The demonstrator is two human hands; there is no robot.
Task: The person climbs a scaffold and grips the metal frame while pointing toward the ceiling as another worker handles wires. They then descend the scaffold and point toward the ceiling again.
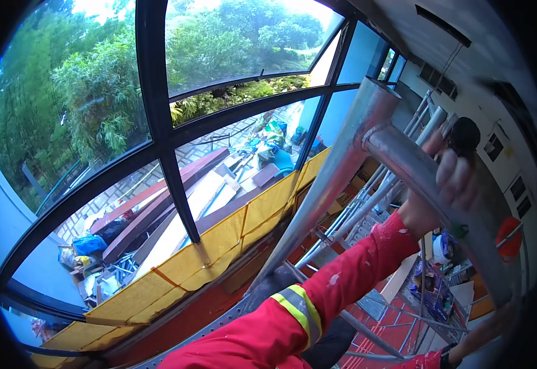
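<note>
A bent grey metal scaffold frame [324, 190] stands slanted before me, its open tube end at the top. My left arm, in a red sleeve with a reflective band, reaches up to its curved part. My left hand [454, 179] is closed and blurred beside that tube, with a black round-ended thing [465, 134] at its fingers; I cannot tell what kind it is. Low at the right edge, my right hand [487, 329] wraps round the lower part of the same frame, a dark band on its wrist.
On the left run black-framed windows [158, 147], one pane tilted out. Yellow sheeting [219, 258] hangs along their base. Outside lie planks [182, 221] and rubbish. More scaffold tubes [354, 215] stand behind the frame; below are a white bucket [442, 248] and a red floor [391, 323].
</note>
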